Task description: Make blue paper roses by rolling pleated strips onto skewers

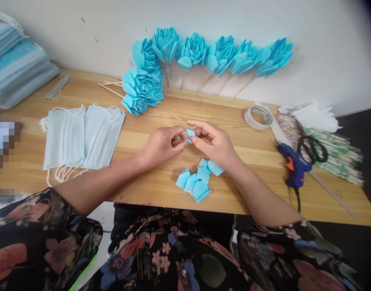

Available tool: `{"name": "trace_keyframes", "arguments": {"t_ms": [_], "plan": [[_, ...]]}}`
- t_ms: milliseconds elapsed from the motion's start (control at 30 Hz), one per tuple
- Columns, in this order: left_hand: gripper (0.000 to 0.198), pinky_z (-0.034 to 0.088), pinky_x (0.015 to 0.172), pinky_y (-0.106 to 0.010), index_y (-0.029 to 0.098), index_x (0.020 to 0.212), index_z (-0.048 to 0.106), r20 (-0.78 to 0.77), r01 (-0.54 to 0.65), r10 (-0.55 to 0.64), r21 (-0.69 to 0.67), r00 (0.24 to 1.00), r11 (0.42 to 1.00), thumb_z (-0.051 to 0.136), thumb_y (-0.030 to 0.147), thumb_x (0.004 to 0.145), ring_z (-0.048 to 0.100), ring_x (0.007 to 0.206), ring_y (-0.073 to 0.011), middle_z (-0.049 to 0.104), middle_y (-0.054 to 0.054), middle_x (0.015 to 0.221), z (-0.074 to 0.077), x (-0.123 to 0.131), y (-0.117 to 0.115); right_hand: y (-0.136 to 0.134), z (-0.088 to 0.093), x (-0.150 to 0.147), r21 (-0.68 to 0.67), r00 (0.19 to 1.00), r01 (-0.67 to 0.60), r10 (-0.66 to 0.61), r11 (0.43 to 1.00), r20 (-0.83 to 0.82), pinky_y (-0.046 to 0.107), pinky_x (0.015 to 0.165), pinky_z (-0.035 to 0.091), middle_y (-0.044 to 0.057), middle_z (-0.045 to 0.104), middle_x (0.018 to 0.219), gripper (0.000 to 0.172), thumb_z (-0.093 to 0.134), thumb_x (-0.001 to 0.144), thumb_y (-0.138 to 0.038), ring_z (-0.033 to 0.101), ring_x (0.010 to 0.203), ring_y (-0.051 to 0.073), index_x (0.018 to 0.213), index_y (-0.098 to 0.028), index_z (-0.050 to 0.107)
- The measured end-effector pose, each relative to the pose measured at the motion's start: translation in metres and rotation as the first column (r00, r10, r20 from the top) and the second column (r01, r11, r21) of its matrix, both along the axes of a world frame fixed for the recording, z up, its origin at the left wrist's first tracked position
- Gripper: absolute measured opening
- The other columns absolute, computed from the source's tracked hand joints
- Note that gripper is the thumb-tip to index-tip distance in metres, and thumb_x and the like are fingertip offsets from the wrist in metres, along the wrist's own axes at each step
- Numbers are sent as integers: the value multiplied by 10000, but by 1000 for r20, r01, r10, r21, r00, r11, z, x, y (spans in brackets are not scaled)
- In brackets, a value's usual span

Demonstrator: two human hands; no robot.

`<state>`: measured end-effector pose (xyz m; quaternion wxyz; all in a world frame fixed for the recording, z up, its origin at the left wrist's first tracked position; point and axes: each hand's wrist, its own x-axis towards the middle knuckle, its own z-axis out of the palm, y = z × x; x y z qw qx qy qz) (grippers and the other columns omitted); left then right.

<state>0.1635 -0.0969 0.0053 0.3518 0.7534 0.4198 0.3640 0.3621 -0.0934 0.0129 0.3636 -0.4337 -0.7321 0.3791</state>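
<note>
Over the middle of the wooden table, a small blue folded piece (pixel 189 134) is held between both hands. My left hand (pixel 167 141) pinches its left side with curled fingers. On its right side, my right hand (pixel 214 141) grips it between thumb and fingers, the index finger stretched above. Several loose blue folded petals (pixel 195 184) lie on the table just below my right hand, one partly hidden by it. Blue flowers on sticks (pixel 193 52) lean against the wall behind, and more of them (pixel 141 91) lie in a pile to the left.
Pale blue face masks (pixel 82 137) lie on the left of the table (pixel 149 184), with bagged masks (pixel 18 68) behind. At the right are a tape roll (pixel 258 117), a blue glue gun (pixel 294 163), black-handled scissors (pixel 312 148) and green-white wrapped sticks (pixel 339 155).
</note>
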Motion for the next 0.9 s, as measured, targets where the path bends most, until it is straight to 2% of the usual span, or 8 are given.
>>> {"name": "trace_keyframes", "arguments": {"t_ms": [167, 300, 367, 500, 633, 767, 900], "plan": [[71, 292, 536, -226, 176, 823, 635, 55, 4, -1, -62, 998, 998, 640, 241, 849, 387, 536, -80, 457, 58, 575, -3, 0, 1, -1, -2, -2, 66, 998, 44, -47, 997, 36, 315, 760, 497, -3, 657, 848, 397, 602, 883, -244, 586, 764, 145, 1273, -247, 673], [165, 279, 517, -223, 170, 781, 632, 178, 93, -59, -189, 982, 978, 676, 319, 835, 362, 529, -76, 447, 53, 570, -5, -1, 6, -1, -2, -2, 92, 998, 35, -39, 995, 45, 315, 761, 488, -6, 622, 832, 393, 600, 888, -234, 560, 769, 145, 1271, -258, 682], [206, 276, 513, -224, 169, 779, 641, 236, 151, -94, -239, 967, 959, 706, 360, 820, 354, 522, -76, 431, 55, 562, -4, -3, 9, -1, -2, 0, 45, 1000, 5, -6, 999, 9, 307, 733, 483, -6, 611, 836, 406, 601, 896, -249, 542, 752, 138, 1296, -254, 670], [225, 299, 524, -228, 169, 793, 658, 294, 217, -135, -269, 946, 938, 736, 380, 807, 368, 535, -80, 442, 48, 574, 1, -5, 10, 1, -2, 2, -131, 991, -60, 44, 990, -125, 289, 680, 473, -4, 605, 837, 457, 637, 899, -315, 521, 725, 132, 1351, -250, 635], [269, 362, 559, -239, 172, 781, 652, 324, 260, -164, -279, 932, 924, 761, 418, 792, 413, 575, -92, 494, 28, 624, 6, -6, 7, 2, -5, 2, -267, 952, -173, 91, 948, -293, 294, 756, 513, 0, 616, 869, 514, 686, 875, -383, 571, 781, 134, 1366, -248, 617], [312, 413, 587, -248, 181, 781, 644, 350, 329, -213, -314, 912, 891, 778, 463, 778, 465, 604, -103, 549, 13, 670, 10, -7, 5, 0, -6, 0, -316, 904, -294, 156, 902, -397, 330, 836, 548, 18, 648, 910, 533, 688, 870, -456, 641, 867, 161, 1357, -253, 606], [308, 455, 623, -247, 182, 781, 639, 396, 395, -259, -316, 881, 862, 790, 450, 781, 506, 636, -106, 604, 1, 717, 13, -5, 2, 0, -5, 0, -345, 899, -305, 150, 887, -411, 333, 823, 567, 18, 653, 896, 533, 669, 888, -505, 662, 876, 172, 1359, -266, 596]]}}
